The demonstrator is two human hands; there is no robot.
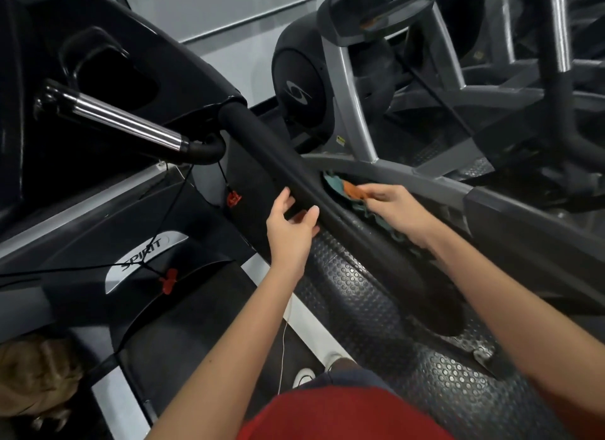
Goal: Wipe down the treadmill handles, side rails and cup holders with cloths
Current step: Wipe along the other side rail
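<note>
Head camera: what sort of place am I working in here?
Most likely a gym: a treadmill with a padded handle, a second exercise machine right beside it, and studded rubber flooring.

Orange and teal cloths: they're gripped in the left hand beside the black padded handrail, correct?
Not quite. The head view shows the right hand gripping the orange and teal cloths beside the black padded handrail. The left hand is open by the handrail and holds nothing.

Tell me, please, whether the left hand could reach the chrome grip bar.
Probably yes: the left hand holds nothing and only a cord hangs between it and the chrome grip bar; the right hand holds the cloths.
</note>
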